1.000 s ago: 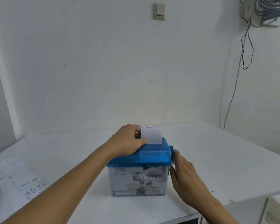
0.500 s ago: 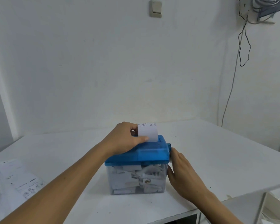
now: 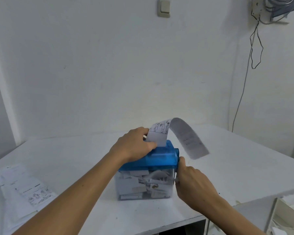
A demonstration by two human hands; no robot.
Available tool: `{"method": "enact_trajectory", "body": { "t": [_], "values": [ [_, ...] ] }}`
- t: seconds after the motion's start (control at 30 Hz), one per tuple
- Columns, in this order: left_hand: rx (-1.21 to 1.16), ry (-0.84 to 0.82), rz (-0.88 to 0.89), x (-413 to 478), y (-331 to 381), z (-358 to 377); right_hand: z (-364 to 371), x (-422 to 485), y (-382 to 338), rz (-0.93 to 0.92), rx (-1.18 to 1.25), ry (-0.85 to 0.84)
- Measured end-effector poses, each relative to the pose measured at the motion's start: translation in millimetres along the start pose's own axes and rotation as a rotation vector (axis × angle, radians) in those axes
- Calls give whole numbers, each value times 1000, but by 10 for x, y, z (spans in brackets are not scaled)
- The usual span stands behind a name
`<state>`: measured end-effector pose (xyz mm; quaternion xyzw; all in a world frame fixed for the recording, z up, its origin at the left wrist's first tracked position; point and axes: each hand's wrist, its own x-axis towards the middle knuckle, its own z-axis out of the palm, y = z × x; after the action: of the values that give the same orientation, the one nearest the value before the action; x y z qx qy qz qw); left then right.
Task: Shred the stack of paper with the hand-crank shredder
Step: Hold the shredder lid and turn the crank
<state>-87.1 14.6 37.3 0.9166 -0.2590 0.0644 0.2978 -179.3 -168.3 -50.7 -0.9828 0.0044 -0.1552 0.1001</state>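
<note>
here, on the far left of the white worktop [image 3: 78, 150], one stack of paper [image 3: 24, 189] is lying flat, printed side up, well apart from the shredder. one left hand [image 3: 134, 145] is reaching in from the lower left; its palm is resting on the blue lid and its thumb and fingers are pinching one paper strip [image 3: 157, 135] just where it is entering the slot. the strip is standing up out of the slot, showing small drawn figures near its top, then arching over to the right, with its blurred free end hanging in the air above the worktop. one hand-crank shredder [image 3: 153, 160] is sitting near the front edge of the worktop, at the middle of the view; its clear bin [image 3: 142, 185] is holding a heap of white shreds too many to count. one right hand [image 3: 192, 180] is pressing against the shredder's right side, fingers curling round the crank, which is almost wholly hidden under them. on the wall above, one light switch [image 3: 163, 7] is showing, and to the right a few dark cables [image 3: 254, 39] are hanging down.
</note>
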Motion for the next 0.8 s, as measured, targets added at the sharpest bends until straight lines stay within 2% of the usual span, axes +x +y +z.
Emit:
{"method": "enact_trajectory", "body": {
  "t": [0.17,0.3,0.4,0.5,0.57,0.63,0.8],
  "values": [
    [-3,-20,-2,2,-18,13,-183,-56,-91,42,-100,-52],
    [229,-67,-97,-18,27,-11,-503,-43,-146,28,-103,-207],
    [297,-118,-130,-29,64,-13,-815,147,-162,-6,-130,-461],
    [269,-120,-105,-45,79,-25,-1184,457,-180,70,4,-753],
    [236,-137,-110,-51,91,-33,-1405,619,-167,102,59,-869],
    [215,-146,-113,-48,87,-36,-1542,758,-139,115,117,-844],
    [212,-123,-90,-58,60,-22,-1497,963,1,107,213,-504]
  ]
}}
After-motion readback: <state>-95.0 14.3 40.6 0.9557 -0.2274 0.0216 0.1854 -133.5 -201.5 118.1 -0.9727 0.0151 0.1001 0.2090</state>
